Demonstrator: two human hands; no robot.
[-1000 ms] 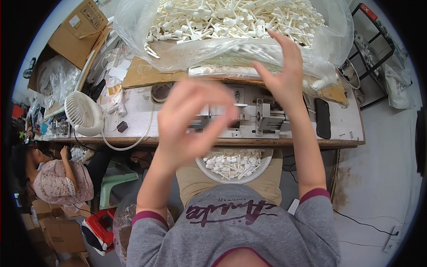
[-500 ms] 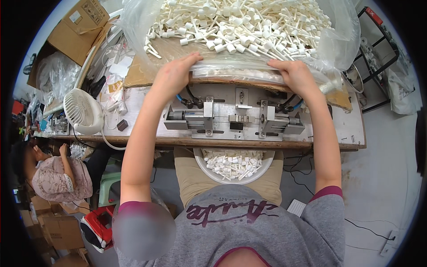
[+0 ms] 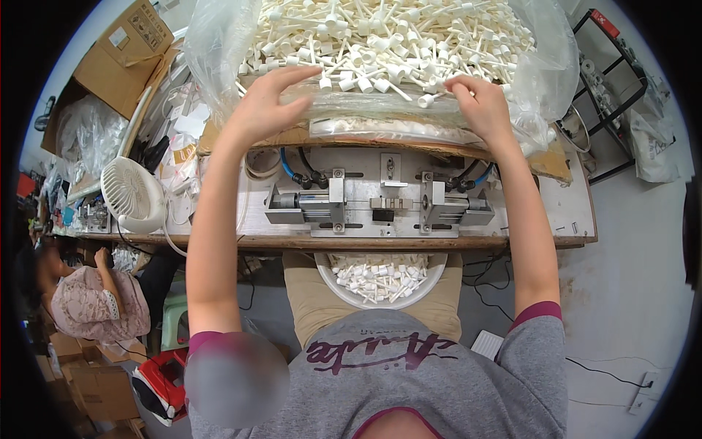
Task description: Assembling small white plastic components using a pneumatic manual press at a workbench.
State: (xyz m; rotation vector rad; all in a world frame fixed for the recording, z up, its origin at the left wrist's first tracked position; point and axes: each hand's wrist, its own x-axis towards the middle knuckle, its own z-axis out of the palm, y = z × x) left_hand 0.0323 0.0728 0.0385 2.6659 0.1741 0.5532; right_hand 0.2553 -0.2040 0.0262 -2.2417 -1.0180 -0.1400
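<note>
Status change: half a second ago both hands are at the front edge of the clear plastic bag (image 3: 547, 69); now the left hand (image 3: 269, 110) is raised off it, fingers spread and thumb apart, gripping nothing. The right hand (image 3: 482, 110) is at the near edge of the white capped stems (image 3: 351, 40), fingers curled; whether it pinches film or a stem cannot be told. The film front now sits lower, which probably makes the nearest stems easier to reach.

Containers: the bag, open at the top, holds a deep heap of stems behind the metal fixture (image 3: 388, 203) on the worktop (image 3: 537, 212). The pale basin (image 3: 325, 284), on the lap, holds more white pieces. The cardboard box (image 3: 121, 55) at left contains crumpled clear film (image 3: 110, 128).
</note>
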